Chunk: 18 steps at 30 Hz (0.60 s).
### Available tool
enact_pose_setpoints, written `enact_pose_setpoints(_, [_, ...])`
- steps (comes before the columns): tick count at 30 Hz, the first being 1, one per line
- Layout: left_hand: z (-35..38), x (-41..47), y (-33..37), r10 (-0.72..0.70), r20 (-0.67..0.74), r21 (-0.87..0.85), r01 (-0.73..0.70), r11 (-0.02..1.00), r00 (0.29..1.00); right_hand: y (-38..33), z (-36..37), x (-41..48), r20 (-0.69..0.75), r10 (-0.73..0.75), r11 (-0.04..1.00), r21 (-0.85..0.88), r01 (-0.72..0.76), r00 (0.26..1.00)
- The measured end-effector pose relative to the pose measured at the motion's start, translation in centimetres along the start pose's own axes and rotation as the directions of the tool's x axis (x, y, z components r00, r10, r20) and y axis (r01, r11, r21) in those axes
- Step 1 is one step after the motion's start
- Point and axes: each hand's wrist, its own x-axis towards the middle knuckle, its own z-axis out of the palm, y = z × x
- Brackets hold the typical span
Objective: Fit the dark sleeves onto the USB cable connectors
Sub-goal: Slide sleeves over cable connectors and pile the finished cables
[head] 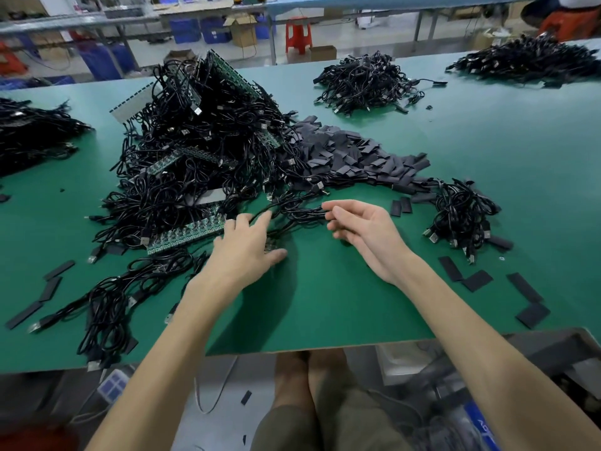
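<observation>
A big tangle of black USB cables (201, 151) fills the middle left of the green table (325, 304). Right of it lies a heap of dark flat sleeves (357, 157). A strand of cables (299, 212) runs out of the tangle toward me. My right hand (364, 232) pinches the end of that strand between thumb and fingers. My left hand (247, 245) lies palm down with fingers spread, touching the cables at the tangle's near edge. A smaller cable bundle (461, 216) sits to the right, with loose sleeves (401, 206) beside it.
Green circuit-board strips (185, 236) poke out of the tangle. More cable piles lie at the far middle (364, 83), far right (527, 60) and left (32, 131). Single sleeves (478, 280) are scattered near the right front. The table's front edge (325, 349) is close to my lap.
</observation>
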Motion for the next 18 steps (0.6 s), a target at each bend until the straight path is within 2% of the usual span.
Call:
enact_pose_setpoints(2, [-0.3,0.0,-0.3,0.085,0.035,-0.078,-0.083,0.994,0.996,-0.1,0.0,0.0,0.007,-0.007,1.0,-0.012,0.007,1.0])
enact_pose_setpoints(4, [-0.2,-0.1,-0.1,0.18,0.012,-0.131,-0.177,0.975,0.984,-0.1,0.1,-0.1,0.018,-0.019,0.998,-0.058,0.02,1.0])
enact_pose_setpoints(7, [0.3,-0.3,0.8,0.279,-0.1,-0.072,-0.287,0.955,0.955,0.1,0.4,-0.2,0.03,-0.053,0.989,-0.139,0.057,0.998])
enact_pose_setpoints(11, [1.4,-0.7,1.8,0.439,-0.187,0.052,-0.438,0.898,0.879,0.1,0.3,-0.1,0.025,-0.072,0.986,-0.146,0.075,0.997])
enact_pose_setpoints(14, [1.8,-0.6,2.0,0.424,-0.303,0.031,-0.436,0.9,0.853,0.1,0.3,-0.1,0.037,-0.105,0.98,-0.166,0.11,0.994])
enact_pose_setpoints(18, [2.3,-0.1,2.0,0.311,-0.371,-0.085,-0.366,0.927,0.875,0.2,0.4,-0.2,0.071,-0.148,0.957,-0.242,0.161,0.986])
